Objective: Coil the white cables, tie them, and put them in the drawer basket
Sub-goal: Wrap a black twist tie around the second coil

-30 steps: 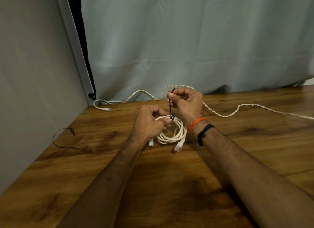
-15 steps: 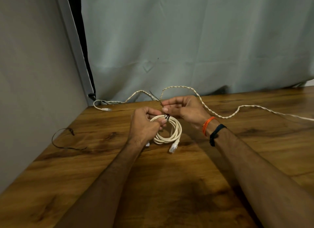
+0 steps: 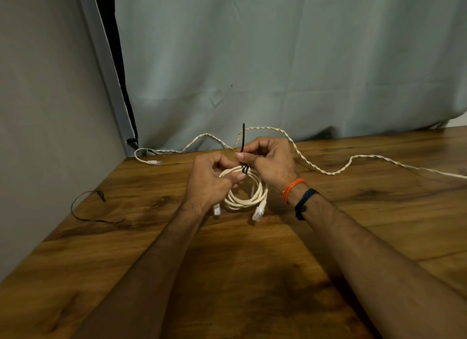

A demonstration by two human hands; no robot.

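A coiled white cable lies on the wooden table in front of me, its two clear plugs hanging toward me. My left hand pinches the coil at its far side. A black tie wraps the coil there, and its free end stands upright. My right hand grips that tie between thumb and finger just above the coil. A second white cable, twisted and uncoiled, snakes along the back of the table. No drawer basket is in sight.
Another black tie lies looped near the table's left edge, by the grey wall. A grey curtain hangs behind the table. The uncoiled cable's plug rests at the back left corner.
My right hand has swung the tie's free end from slanting left to standing upright. The coil and left hand have barely shifted.
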